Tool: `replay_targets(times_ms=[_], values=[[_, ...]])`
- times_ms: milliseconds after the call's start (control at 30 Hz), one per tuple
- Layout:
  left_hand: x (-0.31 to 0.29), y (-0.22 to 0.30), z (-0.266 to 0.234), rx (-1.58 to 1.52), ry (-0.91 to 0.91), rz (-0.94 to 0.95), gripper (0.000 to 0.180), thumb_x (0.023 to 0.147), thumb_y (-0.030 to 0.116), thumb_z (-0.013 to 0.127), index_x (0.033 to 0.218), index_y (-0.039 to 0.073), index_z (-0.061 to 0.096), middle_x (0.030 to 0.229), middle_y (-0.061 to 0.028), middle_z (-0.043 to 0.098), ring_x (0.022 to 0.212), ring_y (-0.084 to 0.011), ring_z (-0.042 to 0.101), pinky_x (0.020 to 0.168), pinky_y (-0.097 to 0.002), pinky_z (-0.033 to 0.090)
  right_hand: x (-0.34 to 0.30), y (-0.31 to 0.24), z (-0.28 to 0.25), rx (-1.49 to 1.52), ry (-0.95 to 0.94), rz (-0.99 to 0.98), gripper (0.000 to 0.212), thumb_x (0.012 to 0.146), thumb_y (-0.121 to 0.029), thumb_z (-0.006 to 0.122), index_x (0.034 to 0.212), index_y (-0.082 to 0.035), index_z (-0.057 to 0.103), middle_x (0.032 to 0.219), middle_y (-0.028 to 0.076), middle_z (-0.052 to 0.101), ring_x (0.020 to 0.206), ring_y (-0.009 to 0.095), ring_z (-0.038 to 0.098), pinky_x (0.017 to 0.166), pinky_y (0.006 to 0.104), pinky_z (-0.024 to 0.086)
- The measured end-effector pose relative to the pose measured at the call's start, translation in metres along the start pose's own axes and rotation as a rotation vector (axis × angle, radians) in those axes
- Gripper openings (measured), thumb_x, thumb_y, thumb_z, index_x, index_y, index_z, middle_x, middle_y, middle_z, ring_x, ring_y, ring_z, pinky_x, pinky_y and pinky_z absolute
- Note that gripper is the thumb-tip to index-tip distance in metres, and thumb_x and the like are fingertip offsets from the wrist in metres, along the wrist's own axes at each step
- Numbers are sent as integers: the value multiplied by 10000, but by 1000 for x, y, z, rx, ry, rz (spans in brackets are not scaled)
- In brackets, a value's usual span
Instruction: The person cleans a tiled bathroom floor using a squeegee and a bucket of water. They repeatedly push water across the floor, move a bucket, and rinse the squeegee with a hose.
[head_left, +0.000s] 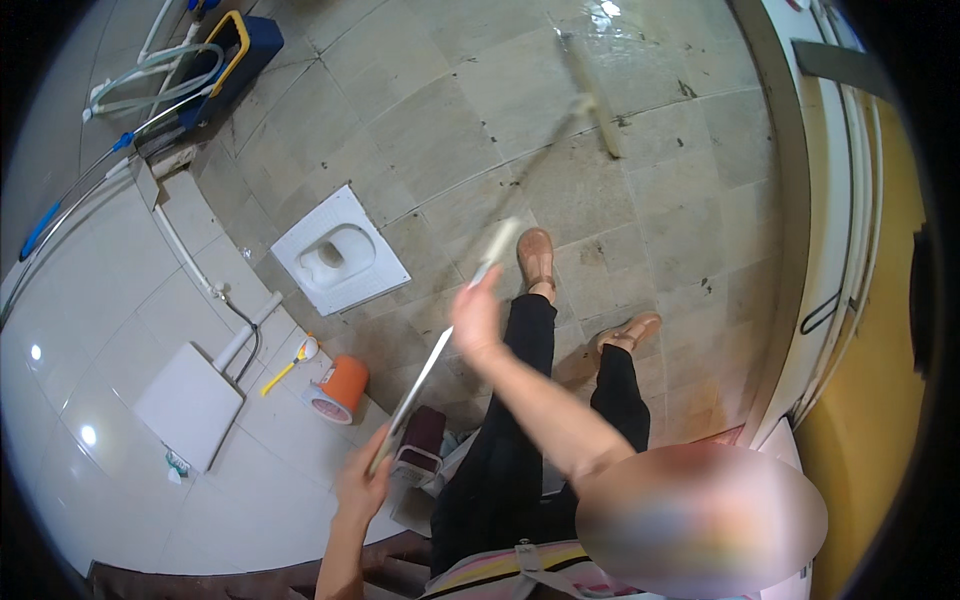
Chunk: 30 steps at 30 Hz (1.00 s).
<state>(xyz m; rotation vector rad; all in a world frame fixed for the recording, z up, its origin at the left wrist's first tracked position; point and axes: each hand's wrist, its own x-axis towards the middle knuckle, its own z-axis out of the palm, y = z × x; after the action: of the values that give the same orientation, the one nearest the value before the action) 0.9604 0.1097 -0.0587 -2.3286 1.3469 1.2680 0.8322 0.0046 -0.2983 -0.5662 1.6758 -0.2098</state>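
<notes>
With both hands I grip a long-handled floor squeegee [428,366]. Its pale pole slants away from me toward the upper right. A narrow bar-shaped head [603,123] rests at the far end on the tiled floor, smeared by motion, so its edge detail is unclear. My right hand [477,318] is wrapped round the upper part of the pole, beside my right-of-centre legs. Lower down, my left hand [362,480] closes round the near end of the pole. Water shines on the tiles beyond the head.
A white squat toilet [380,270] is set in the floor left of the pole. Nearby are an orange bucket [347,382], a yellow-handled brush [285,373] and a dark red bin [423,430]. A blue bucket [258,50] stands at the far left. Pipes run along the right wall.
</notes>
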Motion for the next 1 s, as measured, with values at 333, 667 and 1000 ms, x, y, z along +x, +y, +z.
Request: replay_targets(times_ms=[333, 667, 1000], values=[[-139, -28, -53, -116, 189, -490, 438, 810, -20, 583, 1240, -65, 510, 1133, -180, 614, 1019, -212, 594, 891, -309, 441, -132, -8, 156, -110, -589, -85, 725, 895, -138, 475, 1338, 177, -3, 684, 237, 580, 629, 410, 577, 621, 471, 497], [106, 132, 88, -28, 35, 358, 459, 809, 137, 644, 1246, 250, 564, 694, -90, 578, 559, -270, 579, 522, -376, 494, 126, -8, -190, 327, 288, -148, 429, 933, -87, 399, 1348, -47, 298, 715, 49, 487, 604, 127, 499, 536, 298, 448], [180, 273, 56, 156, -140, 204, 478, 849, 127, 579, 1301, 261, 500, 873, -132, 645, 749, -299, 639, 654, -393, 507, 238, -58, -256, 31, 643, -224, 250, 948, -168, 373, 910, 45, 497, 770, 240, 577, 733, 359, 587, 631, 419, 472]])
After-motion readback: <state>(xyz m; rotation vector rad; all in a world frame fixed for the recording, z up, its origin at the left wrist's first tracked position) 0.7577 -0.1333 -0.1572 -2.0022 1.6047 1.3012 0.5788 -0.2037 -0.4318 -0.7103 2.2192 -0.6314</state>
